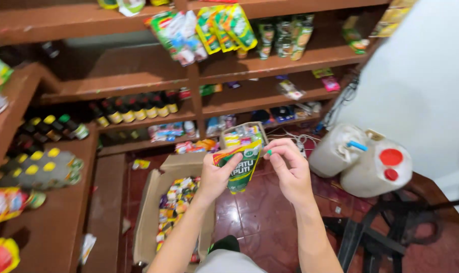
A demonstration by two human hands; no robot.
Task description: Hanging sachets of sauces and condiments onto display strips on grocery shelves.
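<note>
Sachet strip (241,161), a green-and-orange run of joined packets, hangs above the red tile floor (259,217) in front of the wooden shelves (270,65), the person's left hand (216,174) closed around its lower edge while the right hand (290,169) pinches narrowly at its upper right corner beside a small green tab. Held only by its edges, the strip could tear unevenly or slip to the floor if either hand pulls too hard. Below the left forearm, an open cardboard box (151,202) holds a jumble of small colourful packets, and two white jerrycans (360,162) stand capped at the right.
</note>
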